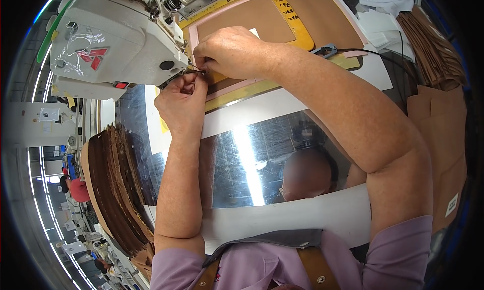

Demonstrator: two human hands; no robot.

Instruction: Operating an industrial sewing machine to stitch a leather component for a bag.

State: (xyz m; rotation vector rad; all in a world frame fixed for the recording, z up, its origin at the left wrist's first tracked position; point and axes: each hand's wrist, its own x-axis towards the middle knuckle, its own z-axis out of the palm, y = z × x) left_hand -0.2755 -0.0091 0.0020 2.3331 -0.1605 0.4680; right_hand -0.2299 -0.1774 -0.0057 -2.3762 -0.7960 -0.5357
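Note:
Both my hands meet at the needle end of a white sewing machine head [118, 48]. My left hand [182, 102] is closed in a pinch just below the machine's front. Above it and slightly to the right, my right hand [232, 52] is also pinched, with its fingertips almost touching the left ones. Something small and dark [203, 72] shows between the fingertips, too small to name. Under the hands lies a yellow frame [301, 34] with pink strips, over brown sheet material [242, 20].
A blue-grey clamp-like fitting [325, 50] with a black cable lies by my right forearm. Brown pieces are stacked at the left [108, 189] and far right [433, 48]. A shiny metal plate [227, 164] covers the table before me. Other people sit in the left background.

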